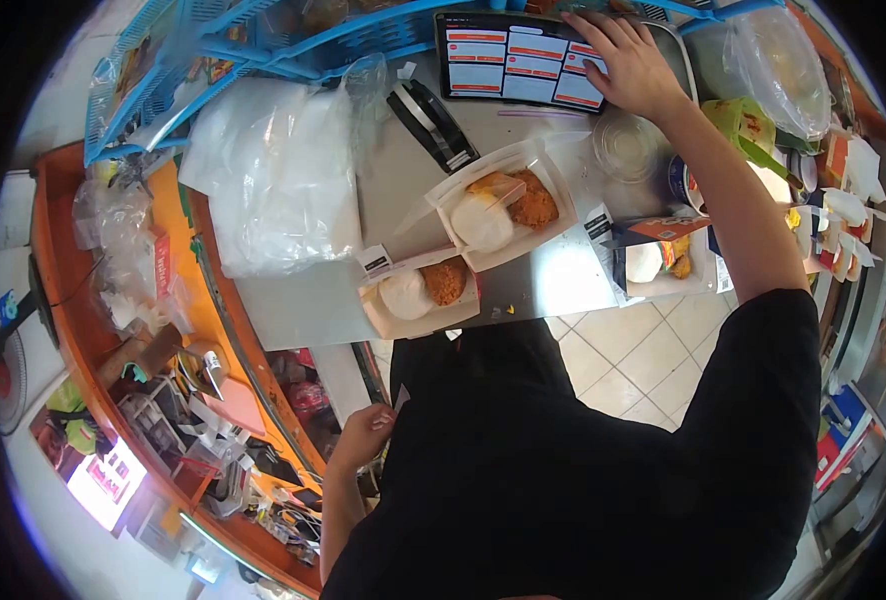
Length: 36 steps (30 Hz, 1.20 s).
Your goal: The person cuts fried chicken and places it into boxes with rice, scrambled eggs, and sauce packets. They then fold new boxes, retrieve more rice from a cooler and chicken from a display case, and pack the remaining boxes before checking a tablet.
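Spread flat with fingers apart, the right hand rests on the right edge of a tablet, grasping nothing; its fingertips touch the screen's rows of red and white tiles. The tablet lies at the far side of a steel counter, just in front of a blue plastic basket. The right arm reaches across the counter from a black sleeve.

Low beside the person's body hangs the left hand, below the counter edge and well apart from the tablet. It looks loosely curled, but whether it holds anything cannot be told.

Between the person and the tablet sit three open food boxes, each with a mound of white rice and a piece of fried chicken: a middle box, a near box just beside it, and a right box under the outstretched forearm. A clear plastic lid lies just below the right hand. A black dispenser lies left of the tablet, next to a large clear plastic bag of white contents.
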{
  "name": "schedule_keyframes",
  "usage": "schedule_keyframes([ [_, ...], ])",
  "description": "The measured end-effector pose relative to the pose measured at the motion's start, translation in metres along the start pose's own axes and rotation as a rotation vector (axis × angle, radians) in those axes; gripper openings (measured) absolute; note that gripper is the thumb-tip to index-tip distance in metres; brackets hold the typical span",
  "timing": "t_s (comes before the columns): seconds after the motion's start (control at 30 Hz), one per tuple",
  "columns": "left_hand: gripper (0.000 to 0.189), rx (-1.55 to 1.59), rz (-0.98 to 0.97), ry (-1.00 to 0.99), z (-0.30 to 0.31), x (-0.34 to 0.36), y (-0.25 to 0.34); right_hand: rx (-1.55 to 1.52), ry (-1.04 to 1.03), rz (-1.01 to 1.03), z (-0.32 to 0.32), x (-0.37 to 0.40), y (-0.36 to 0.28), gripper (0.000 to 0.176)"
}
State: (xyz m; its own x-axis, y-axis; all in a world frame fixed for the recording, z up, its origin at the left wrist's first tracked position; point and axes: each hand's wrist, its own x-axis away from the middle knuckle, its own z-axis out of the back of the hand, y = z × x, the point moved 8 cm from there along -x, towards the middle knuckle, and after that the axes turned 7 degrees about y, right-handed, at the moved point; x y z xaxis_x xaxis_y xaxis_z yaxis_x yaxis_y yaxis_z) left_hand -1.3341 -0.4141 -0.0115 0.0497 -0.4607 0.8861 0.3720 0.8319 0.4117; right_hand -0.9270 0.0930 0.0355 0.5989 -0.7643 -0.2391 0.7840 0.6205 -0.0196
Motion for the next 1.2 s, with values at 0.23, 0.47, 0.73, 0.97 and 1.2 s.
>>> schedule_keyframes([
  [0.23, 0.009, 0.015, 0.009, 0.011, -0.004, 0.001, -0.029, -0.025, -0.014, -0.037, 0.000, 0.003, -0.001, 0.074],
  [0.47, 0.009, 0.030, 0.010, 0.023, -0.009, 0.006, -0.028, -0.004, -0.035, -0.015, -0.002, 0.005, -0.002, 0.077],
  [0.73, 0.010, 0.086, 0.026, 0.027, -0.012, 0.007, -0.032, 0.010, -0.037, 0.003, 0.008, 0.003, -0.005, 0.074],
  [0.97, 0.013, 0.073, -0.008, 0.033, -0.006, 0.009, -0.026, 0.019, 0.104, 0.040, 0.017, -0.001, -0.005, 0.059],
  [1.2, 0.011, 0.270, -0.134, 0.425, 0.057, 0.012, -0.021, -0.343, 0.554, -0.334, 0.128, 0.034, -0.082, 0.017],
])
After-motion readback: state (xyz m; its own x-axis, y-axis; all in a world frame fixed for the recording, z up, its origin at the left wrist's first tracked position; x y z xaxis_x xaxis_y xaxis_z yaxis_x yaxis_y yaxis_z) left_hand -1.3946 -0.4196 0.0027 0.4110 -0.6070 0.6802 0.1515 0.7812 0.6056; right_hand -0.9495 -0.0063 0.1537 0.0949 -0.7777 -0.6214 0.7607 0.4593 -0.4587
